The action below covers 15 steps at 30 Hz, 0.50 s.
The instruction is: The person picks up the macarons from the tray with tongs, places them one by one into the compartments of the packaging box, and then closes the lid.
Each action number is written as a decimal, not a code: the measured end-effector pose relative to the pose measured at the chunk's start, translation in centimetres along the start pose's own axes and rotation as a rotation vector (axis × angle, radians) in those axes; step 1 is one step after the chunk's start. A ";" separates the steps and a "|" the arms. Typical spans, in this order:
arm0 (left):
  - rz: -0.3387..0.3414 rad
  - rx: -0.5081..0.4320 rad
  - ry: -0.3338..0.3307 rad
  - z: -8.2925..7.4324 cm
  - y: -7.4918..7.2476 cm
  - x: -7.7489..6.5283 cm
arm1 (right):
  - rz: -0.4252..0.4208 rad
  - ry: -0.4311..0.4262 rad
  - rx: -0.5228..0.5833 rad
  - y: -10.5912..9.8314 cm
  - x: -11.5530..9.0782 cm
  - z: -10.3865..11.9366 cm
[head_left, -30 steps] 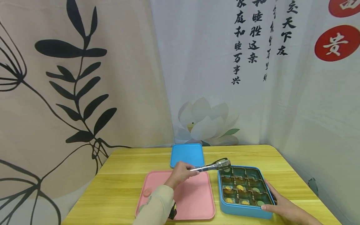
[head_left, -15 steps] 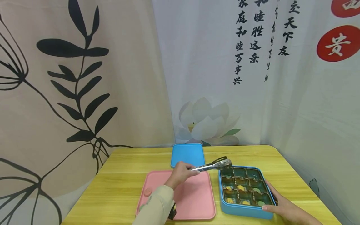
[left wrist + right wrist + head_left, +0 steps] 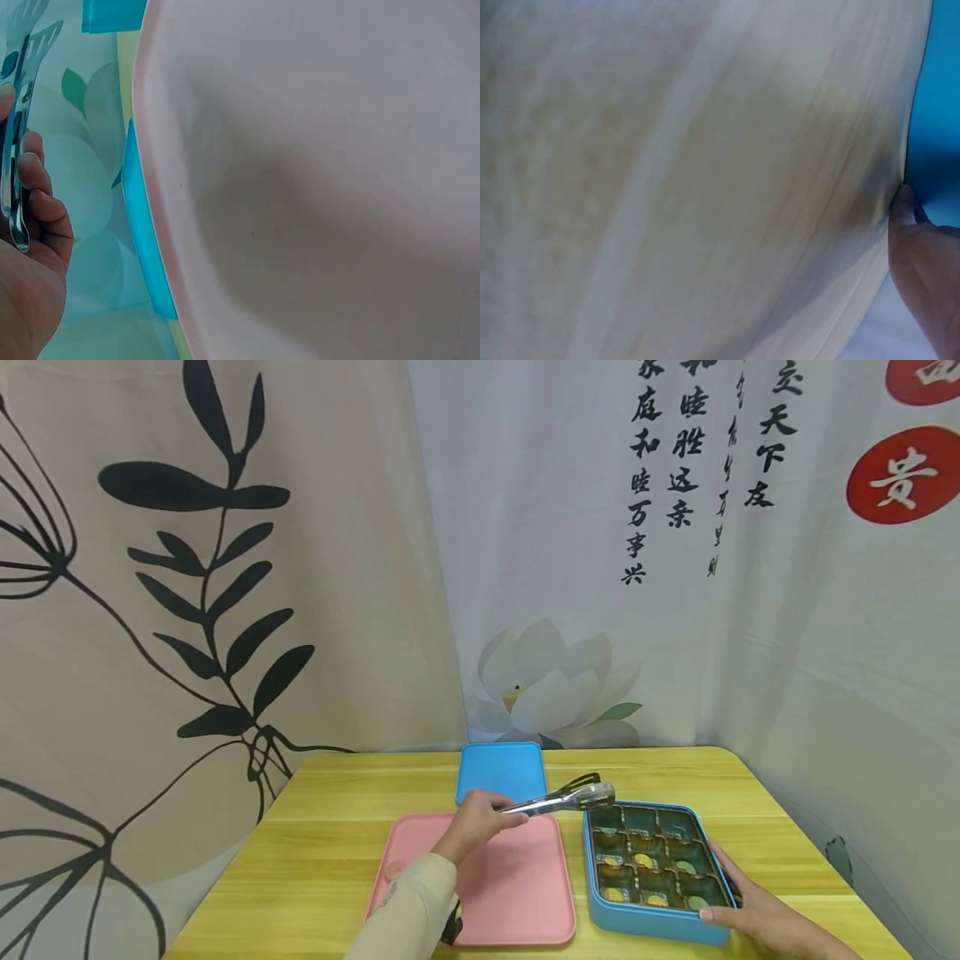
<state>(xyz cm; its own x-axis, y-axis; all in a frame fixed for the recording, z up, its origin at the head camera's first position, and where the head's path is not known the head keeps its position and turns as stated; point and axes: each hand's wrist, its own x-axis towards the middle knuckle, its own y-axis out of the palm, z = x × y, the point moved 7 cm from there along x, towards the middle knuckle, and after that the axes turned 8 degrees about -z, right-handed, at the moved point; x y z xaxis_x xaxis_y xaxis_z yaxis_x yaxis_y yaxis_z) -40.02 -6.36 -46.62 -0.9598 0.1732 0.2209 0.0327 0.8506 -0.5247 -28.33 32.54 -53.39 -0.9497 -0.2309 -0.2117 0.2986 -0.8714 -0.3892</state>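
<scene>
My left hand (image 3: pixel 480 823) grips metal tongs (image 3: pixel 555 802) above the pink tray (image 3: pixel 517 893). The tongs point right, their slotted ends over the back left corner of a blue box (image 3: pixel 652 922). In the left wrist view the fingers curl round the tongs (image 3: pixel 22 127), whose ends stand apart. The box holds a dark, shiny divided insert (image 3: pixel 660 850); yellow round pieces (image 3: pixel 642 860) and green round pieces (image 3: pixel 686 866) lie in some compartments. My right hand (image 3: pixel 757 910) holds the box's front right corner, thumb at the front rim and fingers along the side.
A pink round piece (image 3: pixel 393 870) lies at the tray's left side, partly behind the left sleeve (image 3: pixel 408 906). A blue lid-like panel (image 3: pixel 501 772) lies behind the tray on the wooden table (image 3: pixel 315 852). A printed curtain (image 3: pixel 360 568) hangs behind the table.
My left hand and the tongs have shifted slightly left, and the tongs' ends have risen a little. My right hand stays on the box.
</scene>
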 end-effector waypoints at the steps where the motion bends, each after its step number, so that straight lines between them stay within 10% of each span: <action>1: 0.003 -0.007 -0.002 0.0 -0.1 0.0 | 0.001 0.001 -0.001 0.0 0.0 0.0; 15: -0.042 0.022 0.011 1.3 -3.8 -0.1 | -0.007 0.020 -0.059 -0.1 0.1 -0.1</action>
<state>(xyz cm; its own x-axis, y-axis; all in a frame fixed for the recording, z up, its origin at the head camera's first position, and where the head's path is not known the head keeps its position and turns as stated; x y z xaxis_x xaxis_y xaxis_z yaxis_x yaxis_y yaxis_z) -40.38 -10.28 -45.69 -0.9570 0.1428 0.2524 -0.0142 0.8463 -0.5325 -28.49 32.68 -53.48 -0.9497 -0.2156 -0.2269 0.2978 -0.8460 -0.4423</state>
